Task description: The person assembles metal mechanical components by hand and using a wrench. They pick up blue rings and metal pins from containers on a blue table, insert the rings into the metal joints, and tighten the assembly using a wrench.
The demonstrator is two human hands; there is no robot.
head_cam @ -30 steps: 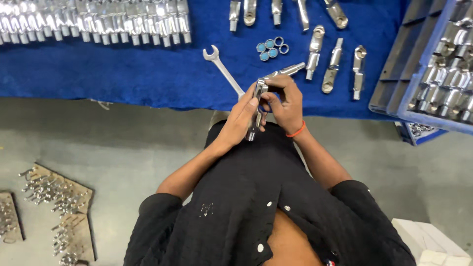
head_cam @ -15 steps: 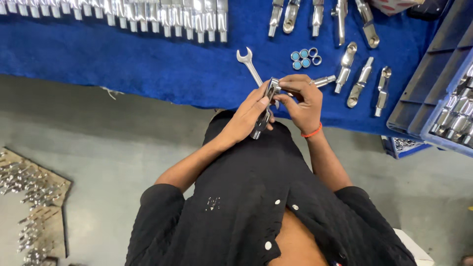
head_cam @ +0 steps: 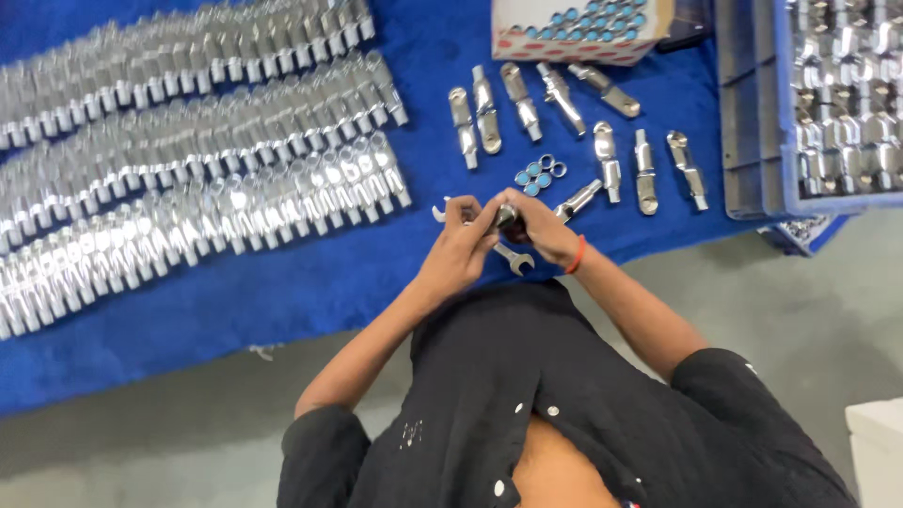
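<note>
Two hands meet over the blue cloth (head_cam: 282, 292); I see my left hand (head_cam: 458, 252) and right hand (head_cam: 543, 230) closed together around a small chrome fitting (head_cam: 506, 216), pinched between the fingertips of both, mostly hidden. Under them lies an open-ended spanner (head_cam: 513, 259), its jaw end poking out below the right hand. Just beyond, a cluster of blue-capped rings (head_cam: 538, 175), then loose chrome parts (head_cam: 607, 160). Far left, packed rows of finished chrome pieces (head_cam: 188, 179); right, a blue crate (head_cam: 752, 113) of more.
</note>
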